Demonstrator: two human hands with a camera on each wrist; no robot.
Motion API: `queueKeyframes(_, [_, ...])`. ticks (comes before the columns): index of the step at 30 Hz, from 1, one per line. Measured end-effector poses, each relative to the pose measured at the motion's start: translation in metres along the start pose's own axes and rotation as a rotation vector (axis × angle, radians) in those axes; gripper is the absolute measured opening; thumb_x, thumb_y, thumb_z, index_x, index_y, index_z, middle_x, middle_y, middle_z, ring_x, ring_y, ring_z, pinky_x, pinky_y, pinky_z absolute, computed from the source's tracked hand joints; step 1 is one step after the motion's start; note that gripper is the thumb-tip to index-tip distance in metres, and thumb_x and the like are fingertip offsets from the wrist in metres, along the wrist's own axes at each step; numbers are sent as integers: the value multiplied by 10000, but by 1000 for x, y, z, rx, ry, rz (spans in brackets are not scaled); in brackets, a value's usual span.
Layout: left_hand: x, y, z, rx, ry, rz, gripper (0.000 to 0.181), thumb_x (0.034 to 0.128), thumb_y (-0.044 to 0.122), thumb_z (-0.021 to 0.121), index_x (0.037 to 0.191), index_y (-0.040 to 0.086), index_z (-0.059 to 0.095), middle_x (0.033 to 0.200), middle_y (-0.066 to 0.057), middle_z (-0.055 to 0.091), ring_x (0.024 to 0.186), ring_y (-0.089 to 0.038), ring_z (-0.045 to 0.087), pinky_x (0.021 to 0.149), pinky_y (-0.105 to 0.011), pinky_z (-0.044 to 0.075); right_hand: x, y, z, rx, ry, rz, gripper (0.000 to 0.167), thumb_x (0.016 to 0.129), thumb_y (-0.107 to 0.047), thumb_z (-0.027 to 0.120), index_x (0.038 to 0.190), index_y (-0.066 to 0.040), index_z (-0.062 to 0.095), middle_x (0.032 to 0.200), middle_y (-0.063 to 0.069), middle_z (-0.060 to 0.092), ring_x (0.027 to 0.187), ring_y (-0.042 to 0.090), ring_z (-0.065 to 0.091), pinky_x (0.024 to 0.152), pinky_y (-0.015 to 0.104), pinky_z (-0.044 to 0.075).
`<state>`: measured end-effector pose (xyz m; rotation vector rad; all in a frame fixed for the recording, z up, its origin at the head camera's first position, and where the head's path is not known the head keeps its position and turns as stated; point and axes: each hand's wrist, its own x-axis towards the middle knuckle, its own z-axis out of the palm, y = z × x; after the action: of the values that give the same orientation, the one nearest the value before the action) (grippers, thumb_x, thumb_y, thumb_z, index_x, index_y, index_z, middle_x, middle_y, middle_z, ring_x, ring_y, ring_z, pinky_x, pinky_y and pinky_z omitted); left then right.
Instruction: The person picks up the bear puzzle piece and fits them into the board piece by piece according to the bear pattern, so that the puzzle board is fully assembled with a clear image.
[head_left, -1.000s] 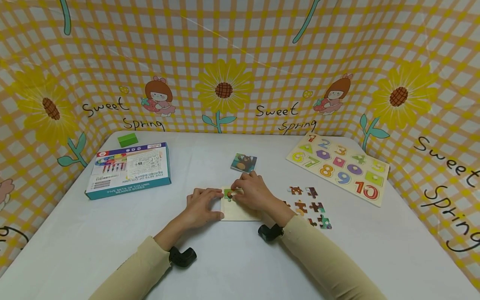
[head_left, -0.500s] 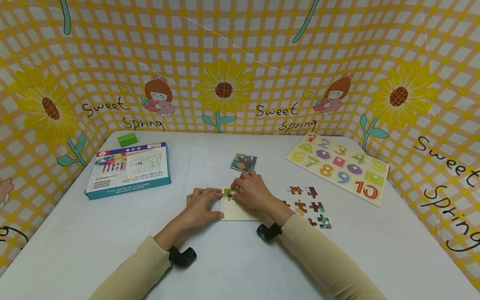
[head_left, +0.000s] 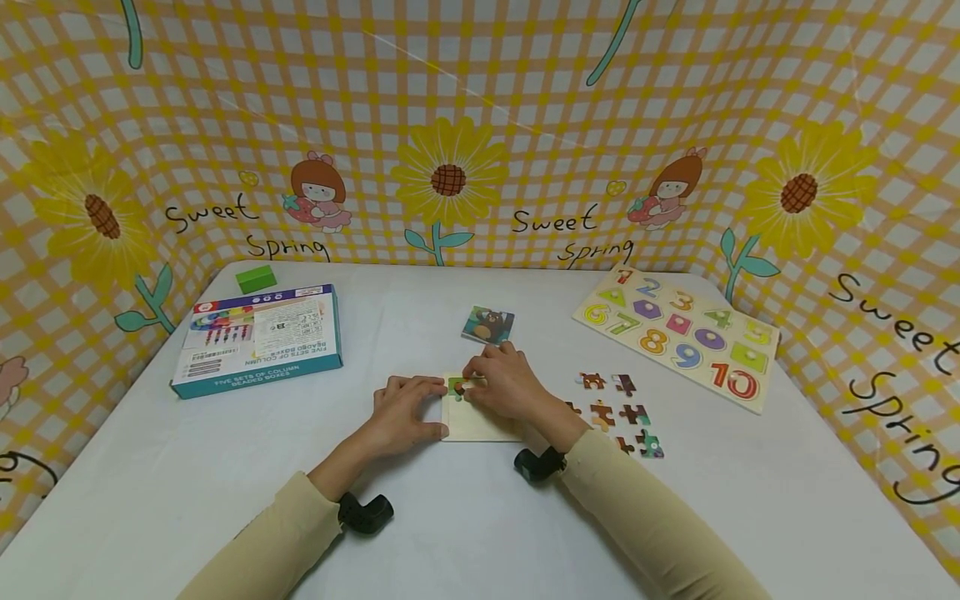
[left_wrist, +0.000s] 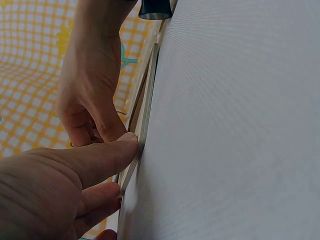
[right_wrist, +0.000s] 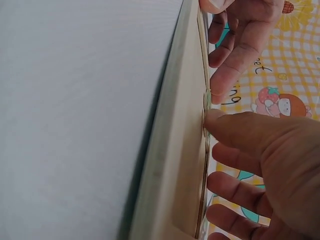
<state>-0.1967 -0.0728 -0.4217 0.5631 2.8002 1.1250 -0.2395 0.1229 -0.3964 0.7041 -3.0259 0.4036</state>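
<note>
A pale wooden puzzle tray lies flat in the middle of the table. My left hand holds its left side, thumb at the near corner and fingertips at the far one; the left wrist view shows the thumb against the rim. Inside the tray's far left corner is a green jigsaw piece with a bit of brown. My right hand reaches over the tray and pinches at this piece, its thumb touching there in the right wrist view. The right hand hides much of the tray's far right part.
Several loose brown jigsaw pieces lie right of the tray, partly behind the right forearm. A bear picture tile sits beyond it. At the back right is a number board; at left are a bead box and a green block.
Both hands keep their places at the tray. The right wrist has shifted very slightly to the left since the earliest frame.
</note>
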Motion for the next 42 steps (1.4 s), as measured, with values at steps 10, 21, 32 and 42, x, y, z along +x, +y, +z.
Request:
queueKeyframes(10, [-1, 0, 0, 0, -1, 5, 526, 748, 219, 780, 1229, 108, 601, 1383, -17, 516, 1187, -276, 360, 978, -501, 200, -8, 5, -13, 39, 0, 40, 296, 814, -292, 715, 1078, -161, 694, 1064, 53, 623, 1034, 274, 469, 883, 445, 380])
queueKeyframes(21, [0, 1, 0, 0, -5, -2, 529, 743, 215, 778, 1229, 104, 602, 1386, -30, 514, 1198, -289, 354, 982, -508, 195, -32, 36, -30, 97, 70, 54, 331, 823, -292, 713, 1107, -124, 682, 1062, 76, 610, 1037, 294, 449, 891, 466, 353])
queueKeyframes(32, [0, 2, 0, 11, -7, -8, 527, 748, 210, 776, 1235, 114, 599, 1386, -18, 512, 1195, -282, 355, 982, -502, 198, -57, 74, -47, 143, 48, 120, 360, 842, -260, 694, 1160, -97, 650, 1152, 102, 602, 1088, 317, 426, 899, 499, 355])
queueKeyframes(42, [0, 1, 1, 20, -5, -7, 524, 745, 213, 777, 1229, 116, 602, 1384, -17, 515, 1194, -287, 359, 975, -497, 207, -75, 111, -54, 127, 23, 156, 366, 859, -241, 674, 1189, -88, 632, 1216, 137, 577, 1114, 346, 415, 859, 498, 397])
